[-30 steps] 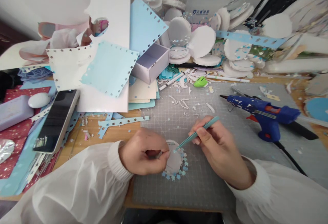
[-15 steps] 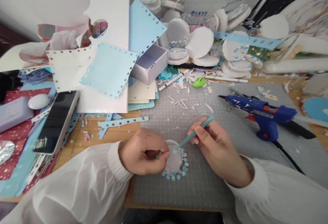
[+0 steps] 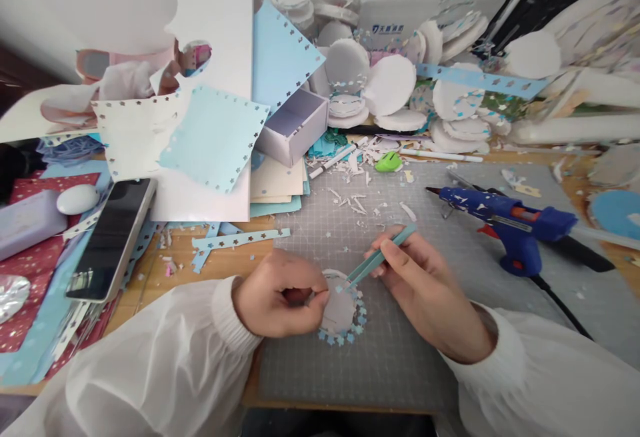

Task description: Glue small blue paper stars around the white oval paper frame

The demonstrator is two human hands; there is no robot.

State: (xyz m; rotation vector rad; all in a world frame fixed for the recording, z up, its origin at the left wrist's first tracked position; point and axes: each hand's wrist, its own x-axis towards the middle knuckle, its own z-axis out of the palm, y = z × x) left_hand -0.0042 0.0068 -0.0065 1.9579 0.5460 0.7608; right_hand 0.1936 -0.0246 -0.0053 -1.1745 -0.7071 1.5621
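Observation:
A round white disc (image 3: 340, 314) lies on the grey cutting mat (image 3: 390, 364), with small pale-blue paper stars (image 3: 350, 337) around its lower and right rim. My left hand (image 3: 283, 297) is over the disc's left side, thumb and forefinger pinched together. Whatever is between those fingertips is too small to make out. In my right hand (image 3: 420, 284) is a pair of teal tweezers (image 3: 380, 260), pointing down-left. Their two arms are slightly apart, with the tips over the disc's upper right. A tiny pale-blue piece (image 3: 341, 288) shows by the tips.
A blue hot glue gun (image 3: 510, 214) lies at right, its cord running towards me. Paper scraps (image 3: 355, 204) and a green clip-like object (image 3: 389, 162) are behind the disc. At left are a phone (image 3: 113, 237) and punched paper sheets (image 3: 215, 137). White discs (image 3: 390, 84) are piled behind.
The tweezers' arms have parted from nearly closed, and the tips have moved slightly up and right. The disc has shifted a little upward in view. My left hand stays pinched in nearly the same place.

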